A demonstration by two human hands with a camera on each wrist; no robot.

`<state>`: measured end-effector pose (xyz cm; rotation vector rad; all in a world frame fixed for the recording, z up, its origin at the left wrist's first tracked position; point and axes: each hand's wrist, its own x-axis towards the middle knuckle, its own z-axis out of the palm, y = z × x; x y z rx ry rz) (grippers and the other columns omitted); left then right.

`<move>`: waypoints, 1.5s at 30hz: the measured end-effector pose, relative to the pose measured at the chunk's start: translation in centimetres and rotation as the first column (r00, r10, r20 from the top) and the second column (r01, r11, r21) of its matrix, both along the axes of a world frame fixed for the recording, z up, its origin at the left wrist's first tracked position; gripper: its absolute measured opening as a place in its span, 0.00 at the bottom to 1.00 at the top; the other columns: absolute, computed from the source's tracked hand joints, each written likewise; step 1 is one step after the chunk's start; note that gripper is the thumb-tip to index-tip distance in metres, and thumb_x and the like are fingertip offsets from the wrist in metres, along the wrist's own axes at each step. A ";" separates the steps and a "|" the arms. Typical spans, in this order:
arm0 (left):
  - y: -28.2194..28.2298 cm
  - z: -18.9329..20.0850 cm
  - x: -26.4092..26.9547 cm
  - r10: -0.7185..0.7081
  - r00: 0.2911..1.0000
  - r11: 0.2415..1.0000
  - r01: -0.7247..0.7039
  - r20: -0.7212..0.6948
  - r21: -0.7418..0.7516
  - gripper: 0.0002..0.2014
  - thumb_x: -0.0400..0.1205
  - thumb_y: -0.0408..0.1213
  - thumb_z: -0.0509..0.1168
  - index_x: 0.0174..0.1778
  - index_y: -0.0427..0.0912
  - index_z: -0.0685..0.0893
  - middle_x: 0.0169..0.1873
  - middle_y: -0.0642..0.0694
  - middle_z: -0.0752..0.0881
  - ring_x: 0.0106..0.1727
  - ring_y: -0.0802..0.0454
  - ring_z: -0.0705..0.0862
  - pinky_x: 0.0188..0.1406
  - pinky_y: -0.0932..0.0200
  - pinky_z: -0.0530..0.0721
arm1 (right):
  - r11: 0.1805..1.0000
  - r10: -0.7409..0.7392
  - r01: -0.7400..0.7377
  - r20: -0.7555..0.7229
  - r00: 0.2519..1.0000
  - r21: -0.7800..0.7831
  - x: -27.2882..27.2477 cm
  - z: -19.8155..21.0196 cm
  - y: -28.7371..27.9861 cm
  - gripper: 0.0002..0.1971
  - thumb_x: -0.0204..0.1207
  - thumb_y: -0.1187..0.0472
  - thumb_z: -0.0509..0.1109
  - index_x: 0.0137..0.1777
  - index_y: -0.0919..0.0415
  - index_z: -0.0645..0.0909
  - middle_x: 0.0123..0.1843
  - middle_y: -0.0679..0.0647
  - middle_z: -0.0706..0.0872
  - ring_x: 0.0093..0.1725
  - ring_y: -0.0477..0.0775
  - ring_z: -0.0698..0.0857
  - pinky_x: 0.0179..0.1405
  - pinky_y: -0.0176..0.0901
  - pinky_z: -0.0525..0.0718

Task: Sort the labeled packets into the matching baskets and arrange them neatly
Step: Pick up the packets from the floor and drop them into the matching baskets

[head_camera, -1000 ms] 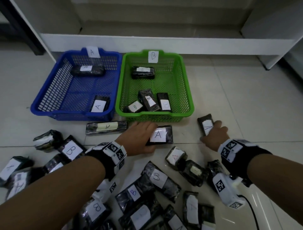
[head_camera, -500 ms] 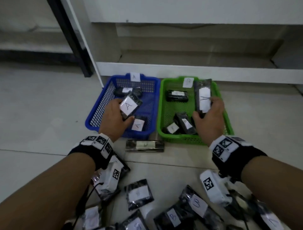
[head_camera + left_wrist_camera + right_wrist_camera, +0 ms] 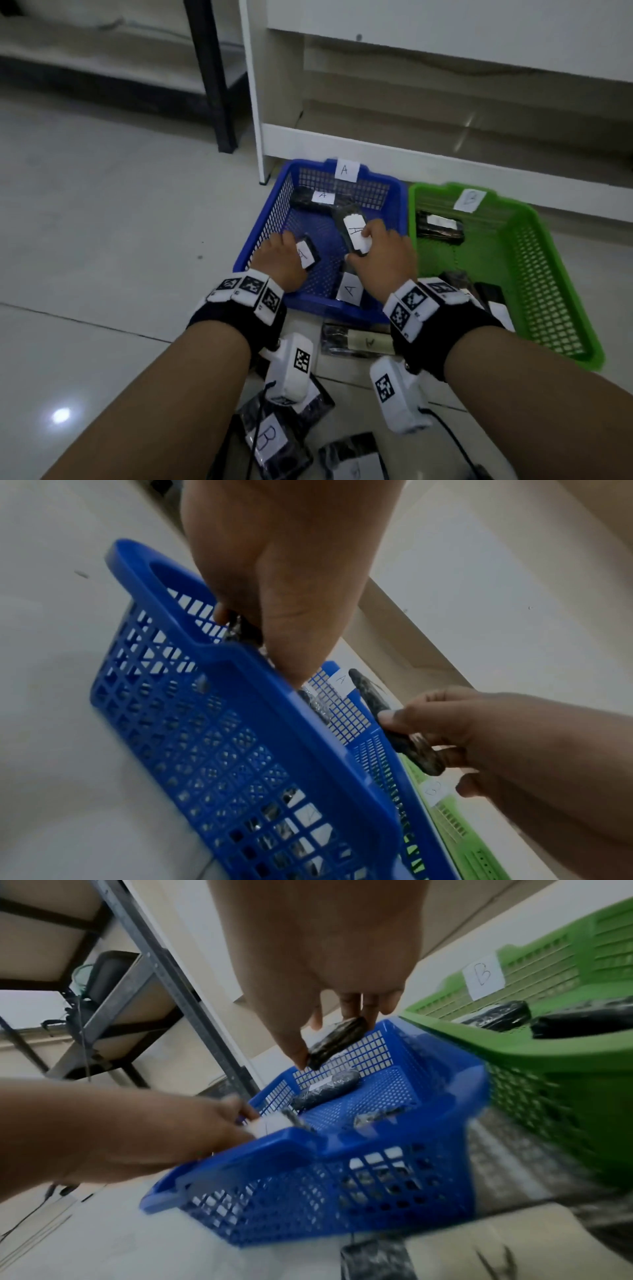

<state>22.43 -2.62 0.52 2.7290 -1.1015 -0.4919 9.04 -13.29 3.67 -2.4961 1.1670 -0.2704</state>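
Both hands are over the blue basket (image 3: 270, 222) tagged A. My left hand (image 3: 279, 258) grips a black packet labelled A (image 3: 306, 255) low at the basket's left side; the left wrist view shows only that packet's edge (image 3: 240, 631) under my fingers. My right hand (image 3: 380, 253) holds a second, longer A packet (image 3: 354, 233) above the basket's middle, pinched between thumb and fingers (image 3: 337, 1042). Two more A packets lie inside, one at the back (image 3: 320, 200) and one at the front (image 3: 349, 291). The green basket (image 3: 548, 274) tagged B stands to the right.
A packet (image 3: 356, 341) lies on the tiled floor just in front of the blue basket. More packets, one labelled B (image 3: 270, 442), are scattered under my forearms. A white shelf unit (image 3: 411, 85) rises behind the baskets, with a black metal post (image 3: 212, 75) to its left.
Both hands lifted packets off the floor and carried them forward. The right hand swung from over the green basket to the blue one; the left hand lowered its packet into the blue basket.
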 end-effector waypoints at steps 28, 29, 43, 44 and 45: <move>6.8 1.5 -0.6 -0.157 0.977 0.698 0.214 0.145 -0.684 0.14 0.82 0.36 0.60 0.63 0.44 0.80 0.45 0.49 0.85 0.47 0.52 0.80 0.49 0.58 0.79 | 0.998 0.034 -0.022 0.209 0.977 -0.058 -1.6 0.2 1.8 0.12 0.77 0.65 0.63 0.58 0.61 0.83 0.55 0.59 0.86 0.55 0.61 0.82 0.56 0.52 0.79; 7.8 1.3 -1.4 -0.178 0.952 0.674 0.302 0.249 -0.674 0.13 0.80 0.36 0.59 0.60 0.42 0.81 0.43 0.48 0.84 0.47 0.51 0.79 0.48 0.57 0.79 | 0.992 0.038 -0.001 0.281 0.959 -0.130 -2.6 -0.1 3.0 0.12 0.75 0.66 0.64 0.57 0.61 0.83 0.54 0.59 0.85 0.55 0.61 0.81 0.56 0.51 0.78; 10.2 -5.3 -7.4 -0.647 0.750 0.732 0.661 0.139 -0.165 0.24 0.82 0.50 0.59 0.74 0.46 0.71 0.68 0.46 0.75 0.68 0.47 0.74 0.66 0.51 0.73 | 0.988 -0.152 0.151 0.125 0.980 0.016 -14.2 -8.7 10.1 0.21 0.72 0.65 0.70 0.65 0.64 0.75 0.62 0.63 0.80 0.63 0.64 0.76 0.64 0.54 0.74; 9.6 -5.4 -7.7 -0.642 0.755 0.739 0.655 0.131 -0.156 0.25 0.83 0.49 0.58 0.76 0.46 0.69 0.71 0.46 0.73 0.71 0.47 0.72 0.68 0.51 0.71 | 0.985 -0.173 0.170 0.135 0.976 0.034 -14.6 -8.6 9.8 0.21 0.72 0.64 0.71 0.65 0.65 0.76 0.63 0.64 0.80 0.63 0.65 0.76 0.64 0.54 0.73; 9.0 -5.6 -8.2 -0.647 0.752 0.738 0.659 0.128 -0.142 0.26 0.83 0.49 0.58 0.77 0.46 0.66 0.74 0.46 0.70 0.73 0.47 0.70 0.70 0.50 0.70 | 0.981 -0.191 0.187 0.133 0.973 0.042 -15.1 -8.5 9.7 0.21 0.73 0.64 0.71 0.65 0.66 0.76 0.62 0.65 0.80 0.63 0.66 0.76 0.64 0.54 0.73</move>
